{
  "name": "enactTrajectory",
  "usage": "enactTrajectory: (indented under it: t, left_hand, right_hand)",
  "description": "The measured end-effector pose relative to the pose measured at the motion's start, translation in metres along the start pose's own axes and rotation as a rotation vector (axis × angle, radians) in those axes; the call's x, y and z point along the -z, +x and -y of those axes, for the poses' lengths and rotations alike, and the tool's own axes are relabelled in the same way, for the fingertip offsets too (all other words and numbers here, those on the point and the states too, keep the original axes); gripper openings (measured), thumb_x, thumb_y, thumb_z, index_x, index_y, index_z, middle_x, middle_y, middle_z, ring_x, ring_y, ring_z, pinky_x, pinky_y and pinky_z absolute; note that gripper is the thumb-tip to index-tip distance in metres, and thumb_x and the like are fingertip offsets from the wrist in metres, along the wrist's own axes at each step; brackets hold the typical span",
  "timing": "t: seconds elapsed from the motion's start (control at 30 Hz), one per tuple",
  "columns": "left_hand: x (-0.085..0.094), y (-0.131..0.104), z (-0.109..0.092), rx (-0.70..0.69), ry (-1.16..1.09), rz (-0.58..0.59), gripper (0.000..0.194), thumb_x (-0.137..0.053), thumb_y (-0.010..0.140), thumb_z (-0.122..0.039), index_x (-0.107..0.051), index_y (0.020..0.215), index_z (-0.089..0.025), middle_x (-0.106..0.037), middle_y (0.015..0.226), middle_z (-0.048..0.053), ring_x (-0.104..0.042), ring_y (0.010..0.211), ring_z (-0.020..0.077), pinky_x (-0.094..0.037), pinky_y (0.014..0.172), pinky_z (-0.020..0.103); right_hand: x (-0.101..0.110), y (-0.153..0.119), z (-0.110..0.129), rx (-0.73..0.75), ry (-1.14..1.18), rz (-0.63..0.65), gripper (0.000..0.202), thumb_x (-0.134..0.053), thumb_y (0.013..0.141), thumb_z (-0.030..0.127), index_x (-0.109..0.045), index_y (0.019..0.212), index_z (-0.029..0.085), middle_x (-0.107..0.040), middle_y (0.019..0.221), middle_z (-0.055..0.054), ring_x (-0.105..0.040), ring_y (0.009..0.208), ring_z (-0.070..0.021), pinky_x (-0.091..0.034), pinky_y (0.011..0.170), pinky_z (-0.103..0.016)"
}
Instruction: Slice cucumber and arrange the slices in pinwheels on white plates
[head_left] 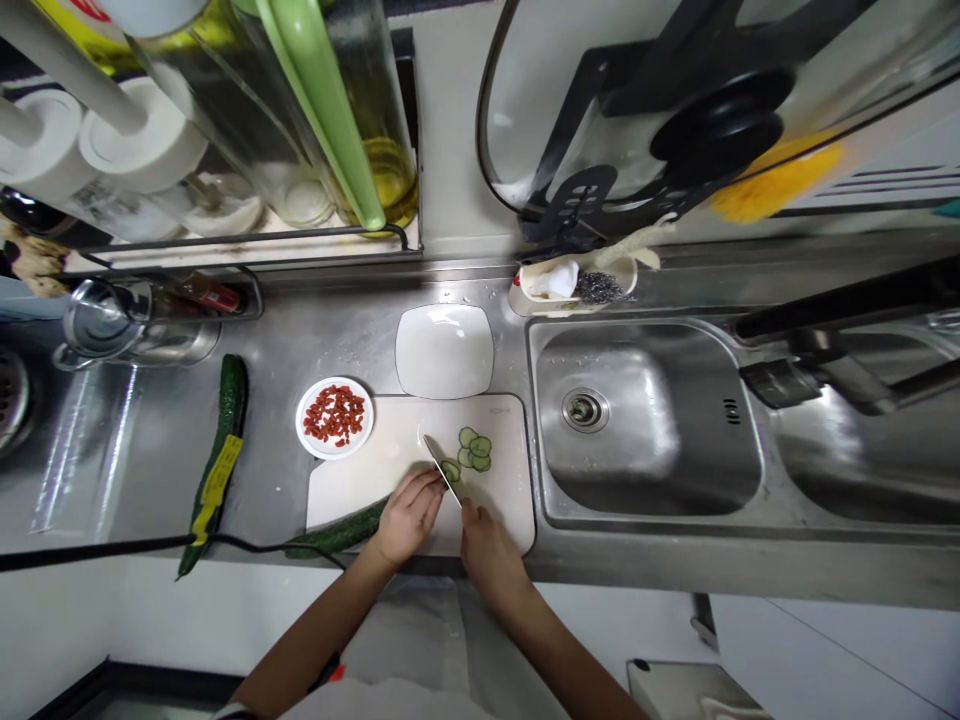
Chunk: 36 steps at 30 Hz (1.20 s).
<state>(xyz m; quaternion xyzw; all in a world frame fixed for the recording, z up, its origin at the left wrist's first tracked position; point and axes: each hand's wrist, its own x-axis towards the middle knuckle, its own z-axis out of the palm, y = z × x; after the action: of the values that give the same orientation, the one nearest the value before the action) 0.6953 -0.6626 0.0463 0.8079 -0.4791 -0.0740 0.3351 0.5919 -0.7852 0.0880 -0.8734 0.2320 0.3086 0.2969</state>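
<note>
On the white cutting board lies a dark green cucumber, its cut end toward the knife. My left hand grips that cucumber near the cut end, fingers bent. The handle of a knife is wrapped in my right hand; the knife blade slants up and left beside my left fingertips. Against the blade sits a fresh slice. Several round cucumber slices lie in an overlapping group to the right of the blade.
A white plate of small red dried berries stands at the board's left corner. Behind the board is a square white dish. A second cucumber with a yellow label lies left. To the right are a steel sink and black faucet. A black cable crosses low left.
</note>
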Motion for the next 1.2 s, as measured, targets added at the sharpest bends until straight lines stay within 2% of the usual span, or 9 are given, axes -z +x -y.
enactTrajectory:
  t: [0.13,0.3,0.7,1.2]
  left_hand:
    - [0.0,0.0,0.0,0.006,-0.014,-0.02,0.025,-0.05,0.088,-0.013,-0.061,0.11,-0.017,-0.067,0.105,0.01,-0.061,0.105,0.0199,-0.053,0.093,0.042]
    - [-0.002,-0.004,0.001,0.023,-0.019,-0.016,0.028,-0.052,0.087,-0.012,-0.06,0.113,-0.016,-0.065,0.109,0.01,-0.058,0.11,0.0202,-0.051,0.097,0.042]
    - [0.001,-0.003,0.001,-0.008,0.027,-0.018,0.021,-0.049,0.089,-0.014,-0.061,0.105,-0.016,-0.065,0.103,0.009,-0.06,0.106,0.0194,-0.052,0.095,0.04]
    - [-0.001,-0.003,0.001,-0.021,0.034,-0.027,0.02,-0.049,0.088,-0.012,-0.059,0.105,-0.016,-0.064,0.103,0.01,-0.059,0.106,0.0198,-0.052,0.094,0.04]
  right_hand:
    - [0.011,-0.002,-0.003,-0.041,0.02,0.03,0.043,-0.028,0.087,0.007,-0.05,0.124,0.013,-0.065,0.097,-0.01,-0.064,0.086,-0.0174,-0.046,0.071,-0.024]
    - [0.023,-0.014,-0.002,-0.095,-0.024,0.04,0.041,-0.029,0.088,0.007,-0.05,0.124,0.014,-0.064,0.099,-0.012,-0.065,0.086,-0.0191,-0.045,0.068,-0.025]
    - [0.023,-0.054,-0.003,-0.049,-0.113,0.074,0.047,-0.029,0.084,0.0,-0.051,0.122,0.016,-0.065,0.094,-0.011,-0.066,0.084,-0.0204,-0.045,0.065,-0.025]
    - [0.023,-0.053,-0.004,-0.041,-0.1,0.083,0.053,-0.025,0.081,-0.003,-0.051,0.125,0.014,-0.066,0.095,-0.012,-0.066,0.083,-0.0201,-0.045,0.066,-0.025]
